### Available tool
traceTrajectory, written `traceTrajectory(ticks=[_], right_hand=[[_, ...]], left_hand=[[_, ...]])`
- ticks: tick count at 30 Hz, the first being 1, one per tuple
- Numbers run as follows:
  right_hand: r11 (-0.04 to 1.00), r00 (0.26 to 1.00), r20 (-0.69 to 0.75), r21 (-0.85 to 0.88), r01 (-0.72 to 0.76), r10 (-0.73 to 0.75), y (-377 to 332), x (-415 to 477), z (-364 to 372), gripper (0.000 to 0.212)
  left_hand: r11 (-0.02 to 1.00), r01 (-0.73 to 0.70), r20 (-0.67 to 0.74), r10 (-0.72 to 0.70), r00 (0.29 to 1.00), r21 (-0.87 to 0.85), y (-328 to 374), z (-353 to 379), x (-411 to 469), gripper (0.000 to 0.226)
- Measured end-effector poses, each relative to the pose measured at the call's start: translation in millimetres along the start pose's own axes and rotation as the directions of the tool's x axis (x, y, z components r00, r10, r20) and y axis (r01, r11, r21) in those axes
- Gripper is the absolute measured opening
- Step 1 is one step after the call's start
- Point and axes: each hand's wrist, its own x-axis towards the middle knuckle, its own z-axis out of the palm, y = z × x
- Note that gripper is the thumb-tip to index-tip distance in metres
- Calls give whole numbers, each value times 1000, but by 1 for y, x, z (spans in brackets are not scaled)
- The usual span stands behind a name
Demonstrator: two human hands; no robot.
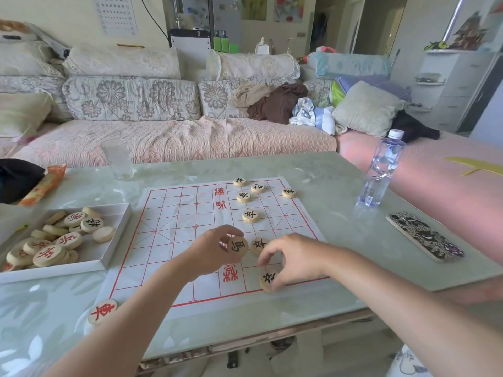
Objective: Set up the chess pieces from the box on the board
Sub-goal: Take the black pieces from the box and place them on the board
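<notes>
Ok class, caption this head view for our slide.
Left hand holds a piece, right hand sets another on the board.

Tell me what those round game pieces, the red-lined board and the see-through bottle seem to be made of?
The round pale game pieces look like unvarnished light wood with matte faces and inked characters. The red-lined white board seems paper or thin cloth, since fold creases show. The see-through bottle looks like thin clear plastic with a white cap.

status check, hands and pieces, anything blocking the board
Left hand holding a black-marked piece above the board. Right hand fingers on a near-edge piece. Box still holds many pieces. Nothing blocking the board.
</notes>
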Motion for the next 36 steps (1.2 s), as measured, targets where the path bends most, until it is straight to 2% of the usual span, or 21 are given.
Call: traceTrajectory(ticks=[2, 5, 7, 10, 13, 16, 20, 24, 28, 31, 32, 34, 36], right_hand=[[992, 995, -104, 127, 3, 10, 4, 3, -6, 29], [938, 947, -306, 347, 19, 94, 16, 14, -11, 12], [885, 942, -300, 465, 3, 154, 22, 17, -14, 16], [782, 957, -234, 623, 14, 170, 23, 19, -18, 22], [706, 951, -245, 707, 40, 191, 26, 20, -23, 17], [688, 937, -279, 724, 61, 211, 30, 23, -27, 16], [705, 916, -343, 702, 101, 210, 30, 29, -26, 18], [815, 900, -399, 571, 96, 174, 25, 39, -24, 34], [902, 868, -476, 424, 86, 141, 29, 54, -27, 33], [943, 845, -527, 319, 92, 96, 40, 70, -35, 28], [954, 844, -528, 289, 77, 91, 46, 76, -38, 29], [966, 847, -517, 257, 14, 126, 63, 90, -46, 35], [967, 826, -530, 247, -64, 190, 85, 107, -55, 45]], left_hand=[[1000, -16, -5, 16, 1000, -11, 3, 1, 1, 44], [998, -53, -8, 53, 999, -28, 16, 4, 3, 46], [995, -77, -2, 77, 997, -63, 27, 9, 6, 46], [985, -122, -11, 121, 993, -123, 45, 21, 11, 45], [974, -127, -44, 121, 992, -186, 56, 30, 16, 39], [944, -69, -35, 61, 998, -324, 58, 32, 20, 25], [915, -1, -103, -45, 994, -402, 57, 30, 25, 19], [795, 65, -148, -191, 970, -604, 56, 32, 37, 22], [763, 75, -143, -215, 966, -642, 60, 38, 52, 21], [816, 62, -180, -200, 963, -575, 64, 38, 72, 17], [878, 61, -209, -180, 961, -475, 65, 37, 80, 16], [988, 47, -268, -86, 960, -147, 65, 35, 99, 18], [994, 24, -277, 7, 961, 111, 64, 32, 119, 23]])
